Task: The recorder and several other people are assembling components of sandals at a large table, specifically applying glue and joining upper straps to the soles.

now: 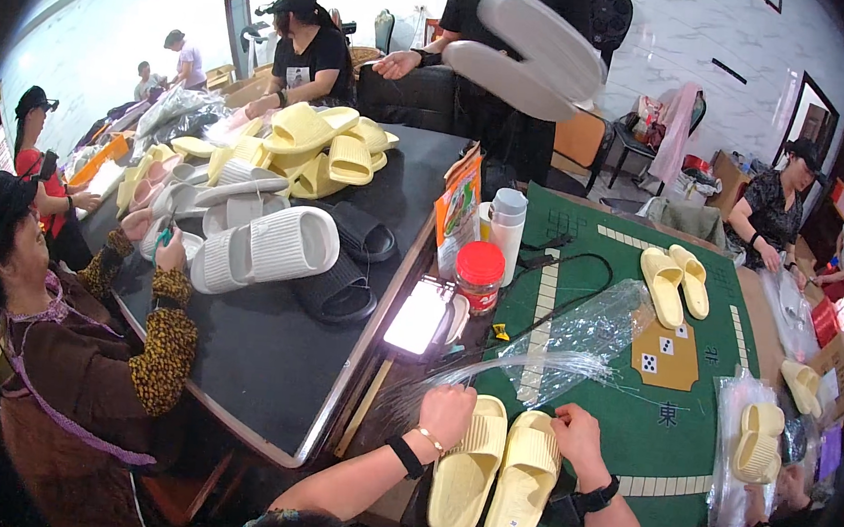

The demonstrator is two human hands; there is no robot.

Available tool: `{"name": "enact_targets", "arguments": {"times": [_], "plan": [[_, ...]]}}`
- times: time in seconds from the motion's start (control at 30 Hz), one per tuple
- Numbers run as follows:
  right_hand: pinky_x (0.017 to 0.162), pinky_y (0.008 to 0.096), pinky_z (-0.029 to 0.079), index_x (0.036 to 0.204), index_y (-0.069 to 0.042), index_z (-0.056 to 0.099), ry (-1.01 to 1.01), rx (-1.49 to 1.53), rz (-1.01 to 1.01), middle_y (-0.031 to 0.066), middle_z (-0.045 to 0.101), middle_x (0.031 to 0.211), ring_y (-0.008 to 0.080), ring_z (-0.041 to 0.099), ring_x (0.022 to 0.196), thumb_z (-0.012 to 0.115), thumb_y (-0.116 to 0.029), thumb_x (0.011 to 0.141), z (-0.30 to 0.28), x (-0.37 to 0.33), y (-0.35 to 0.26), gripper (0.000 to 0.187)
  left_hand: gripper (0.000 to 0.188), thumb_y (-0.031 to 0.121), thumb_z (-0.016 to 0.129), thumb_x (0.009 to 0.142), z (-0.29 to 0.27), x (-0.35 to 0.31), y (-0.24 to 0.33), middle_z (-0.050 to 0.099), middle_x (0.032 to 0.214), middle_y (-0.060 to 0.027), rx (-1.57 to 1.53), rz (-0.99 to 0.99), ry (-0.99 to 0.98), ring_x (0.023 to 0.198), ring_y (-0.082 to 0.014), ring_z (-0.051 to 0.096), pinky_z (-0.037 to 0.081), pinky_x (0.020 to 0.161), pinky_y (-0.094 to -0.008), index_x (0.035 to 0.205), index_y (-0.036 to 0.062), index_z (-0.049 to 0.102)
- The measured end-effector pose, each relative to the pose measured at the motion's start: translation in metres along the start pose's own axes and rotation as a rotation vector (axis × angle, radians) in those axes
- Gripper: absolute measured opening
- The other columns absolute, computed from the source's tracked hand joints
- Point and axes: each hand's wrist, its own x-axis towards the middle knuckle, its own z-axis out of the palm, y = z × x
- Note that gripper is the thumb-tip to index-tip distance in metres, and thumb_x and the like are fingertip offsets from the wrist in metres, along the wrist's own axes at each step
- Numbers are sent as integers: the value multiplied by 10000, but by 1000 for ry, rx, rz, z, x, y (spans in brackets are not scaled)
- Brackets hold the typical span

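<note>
Side by side in front of me lie a pair of pale yellow slide slippers, the left slipper (pixel 465 473) and the right slipper (pixel 525 481), heels toward me. My left hand (pixel 447 415) is closed beside the strap of the left one, close to a bundle of clear plastic strands (pixel 493 368); what its fingers hold is hidden. At the outer side of the other strap, my right hand (pixel 579 439) has its fingers curled together against the edge. Whether a thin strand is pinched there is too small to tell.
A clear plastic bag (pixel 577 322) lies beyond the strands on the green mat (pixel 584 478). Another yellow pair (pixel 676 284) sits farther off. A red-lidded jar (pixel 479 274) and lit phone (pixel 418 315) stand left. Co-workers surround the tables; one handles slippers from a pile (pixel 301 153).
</note>
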Motion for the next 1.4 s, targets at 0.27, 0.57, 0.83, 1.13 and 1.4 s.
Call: {"name": "enact_targets", "arguments": {"times": [0.27, 0.57, 0.83, 1.13, 1.4], "plan": [[706, 340, 525, 905, 7, 682, -8, 59, -15, 156, 685, 821, 250, 675, 748, 638, -68, 766, -3, -2, -6, 164, 48, 78, 531, 830, -2, 0, 5, 643, 731, -145, -210, 24, 65, 717, -316, 639, 511, 637, -425, 831, 63, 577], [675, 282, 488, 894, 4, 639, -1, 332, -65, 76, 626, 796, 137, 592, 708, 610, -31, 821, 10, 3, -22, 86, 101, 114, 586, 878, -4, 3, 18, 651, 784, -150, -651, 9, 42, 764, -341, 637, 508, 668, -423, 956, 54, 605], [642, 220, 428, 923, -6, 603, -130, 677, -111, -20, 578, 787, 46, 505, 710, 588, -41, 887, 26, -11, -48, 52, 80, 123, 621, 863, -1, -6, 26, 643, 825, -113, -678, 118, 126, 787, -321, 618, 501, 702, -395, 897, 53, 639], [643, 243, 453, 908, -4, 591, -93, 590, -102, 13, 600, 776, 68, 529, 704, 628, -73, 873, 24, -11, -53, 86, 70, 90, 655, 824, 7, -4, 26, 659, 843, -119, -751, 112, 113, 792, -309, 630, 508, 707, -375, 874, 41, 661], [627, 219, 441, 874, -4, 580, -96, 778, -80, -11, 585, 755, 48, 520, 684, 655, -52, 845, 28, -6, -45, 93, 66, 55, 655, 829, 2, 1, 26, 644, 802, -119, -790, 86, 115, 699, -267, 625, 497, 615, -327, 885, 20, 661]]}}
